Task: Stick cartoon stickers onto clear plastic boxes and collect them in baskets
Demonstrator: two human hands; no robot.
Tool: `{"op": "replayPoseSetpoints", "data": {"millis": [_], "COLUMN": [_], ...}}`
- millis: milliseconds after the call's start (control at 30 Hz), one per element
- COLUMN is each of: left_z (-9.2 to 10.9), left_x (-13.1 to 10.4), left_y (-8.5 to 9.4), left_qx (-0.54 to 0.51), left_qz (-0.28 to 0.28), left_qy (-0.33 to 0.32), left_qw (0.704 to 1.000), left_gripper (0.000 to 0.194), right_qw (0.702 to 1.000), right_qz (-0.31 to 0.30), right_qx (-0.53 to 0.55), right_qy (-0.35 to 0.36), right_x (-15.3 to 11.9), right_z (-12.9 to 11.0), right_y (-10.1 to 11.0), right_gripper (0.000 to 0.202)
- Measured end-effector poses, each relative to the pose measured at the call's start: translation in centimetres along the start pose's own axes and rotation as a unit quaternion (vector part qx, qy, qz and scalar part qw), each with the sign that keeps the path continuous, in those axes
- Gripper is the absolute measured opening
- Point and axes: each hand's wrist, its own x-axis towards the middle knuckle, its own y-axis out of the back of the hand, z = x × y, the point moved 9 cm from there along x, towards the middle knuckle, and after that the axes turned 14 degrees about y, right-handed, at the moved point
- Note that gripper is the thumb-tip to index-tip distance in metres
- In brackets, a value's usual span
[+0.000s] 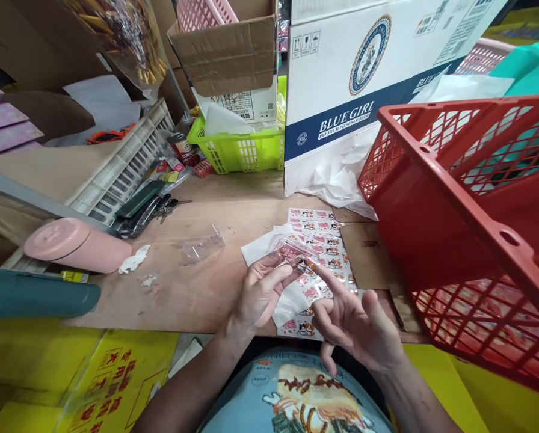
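Spanning the middle of the view, the desk (224, 198) carries a red basket (459, 228) at the right, then sticker sheets (335, 255) near its front edge and a pink tumbler (77, 245) lying at the left. Over the sheets, the person's right hand (360, 328) has its grip released, index finger extended to the clear case (292, 252); the left hand (260, 291) grasps that small case between thumb and fingers.

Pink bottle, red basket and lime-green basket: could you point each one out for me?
Pink bottle (84, 246), head view: middle of its body.
Red basket (432, 225), head view: solid part of its side wall.
Lime-green basket (240, 137), head view: front rim.
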Motion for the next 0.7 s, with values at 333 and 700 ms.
{"op": "replayPoseSetpoints", "data": {"millis": [333, 700], "left_z": [0.0, 0.0], "left_x": [0.0, 0.0], "left_y": [0.6, 1.5], "left_qx": [0.007, 0.010], "left_qz": [0.029, 0.115], "left_qy": [0.011, -0.066], "left_qw": [0.999, 0.991], "left_gripper": [0.020, 0.015], "right_qw": [0.999, 0.948], "right_qz": [0.012, 0.047], "right_qx": [-0.038, -0.314], "right_qy": [-0.003, 0.026], "right_x": [0.2, 0.2], "right_z": [0.0, -0.5], "right_y": [0.2, 1.1], "right_gripper": [0.079, 0.079]}}
